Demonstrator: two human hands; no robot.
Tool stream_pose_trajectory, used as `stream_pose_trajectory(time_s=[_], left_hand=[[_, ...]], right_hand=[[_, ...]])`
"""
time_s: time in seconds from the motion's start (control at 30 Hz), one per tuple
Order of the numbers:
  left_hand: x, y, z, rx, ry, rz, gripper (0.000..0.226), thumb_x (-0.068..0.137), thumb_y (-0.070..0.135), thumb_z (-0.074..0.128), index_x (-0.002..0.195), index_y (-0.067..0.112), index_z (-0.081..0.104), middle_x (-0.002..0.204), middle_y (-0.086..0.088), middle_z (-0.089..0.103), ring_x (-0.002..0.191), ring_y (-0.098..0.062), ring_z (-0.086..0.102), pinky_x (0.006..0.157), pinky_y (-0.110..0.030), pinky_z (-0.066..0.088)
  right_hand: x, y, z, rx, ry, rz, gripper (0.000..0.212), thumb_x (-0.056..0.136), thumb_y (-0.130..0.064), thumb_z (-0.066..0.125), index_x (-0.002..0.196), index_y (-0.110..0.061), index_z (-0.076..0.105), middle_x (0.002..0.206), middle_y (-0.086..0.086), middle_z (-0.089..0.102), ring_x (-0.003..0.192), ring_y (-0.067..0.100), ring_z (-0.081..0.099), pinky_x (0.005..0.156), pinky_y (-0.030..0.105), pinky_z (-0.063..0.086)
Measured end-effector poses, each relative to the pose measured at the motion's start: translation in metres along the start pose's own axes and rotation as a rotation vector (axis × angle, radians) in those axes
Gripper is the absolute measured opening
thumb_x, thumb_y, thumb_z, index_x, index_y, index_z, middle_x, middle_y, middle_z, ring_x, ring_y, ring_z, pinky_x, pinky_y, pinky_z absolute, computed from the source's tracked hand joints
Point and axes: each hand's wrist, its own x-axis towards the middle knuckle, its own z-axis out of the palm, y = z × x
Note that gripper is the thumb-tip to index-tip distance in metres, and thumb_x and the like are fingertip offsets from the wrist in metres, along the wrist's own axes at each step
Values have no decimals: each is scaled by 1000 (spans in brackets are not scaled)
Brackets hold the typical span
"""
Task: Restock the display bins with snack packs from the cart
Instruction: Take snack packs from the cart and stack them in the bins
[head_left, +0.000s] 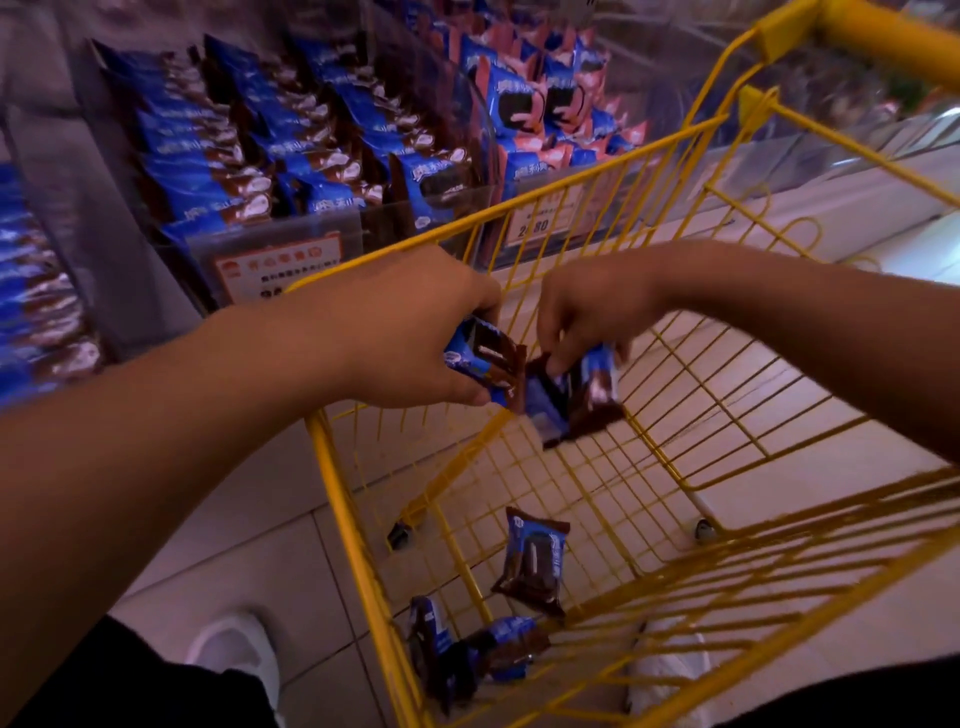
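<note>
Both my hands are over the yellow wire cart (332, 452), inside its top rim. My left hand (395, 332) has its fingers curled round a small stack of blue-and-brown snack packs (483, 364), thumb underneath, packs sticking out toward my right. My right hand (582, 312) points fingers down and pinches the upper edge of another snack pack (571, 395), which hangs tilted just below my fingertips; a second pack appears to hang with it, but blur keeps me from being sure. The two held lots sit just beside each other, nearly touching. Well below my fingers, on the cart floor, one loose pack (535, 561) lies flat, and a few more packs (467, 654) are bunched in the near corner. Beyond my left hand, the clear display bin (280, 228) holds rows of the same blue packs; a neighbouring bin (540, 104), beyond my right fingers, holds pink-edged packs. Price labels (275, 270) front the bins.
</note>
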Motion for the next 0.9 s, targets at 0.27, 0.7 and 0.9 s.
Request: stream_pose_trajectory(time_s=[0.27,0.7,0.9], left_hand=[[9,13,0,-361,205,-366,47,73,52,78,94,25,46,83,7,58,73,-13,59,54,-35,48],[-13,45,-24,-1943,181,-734,40,98,43,51,102,9,71,86,-14,76,63,-24,72,54,-29,59],[-12,36,-36,-1946,65,-574,54,78,53,67,108,8,77,108,-16,74,88,-28,74,72,-38,61]], right_hand=[[-98,-3,-38,-263,944,-74,19,91,-32,68,91,-16,79,75,7,72,64,22,62,59,36,49],[-113,-38,44,-605,1529,-333,19,95,-17,65,109,-10,76,81,11,70,63,34,65,48,40,49],[-117,-35,42,-753,1496,-523,25,88,-9,73,113,-9,74,84,12,68,69,33,65,52,40,48]])
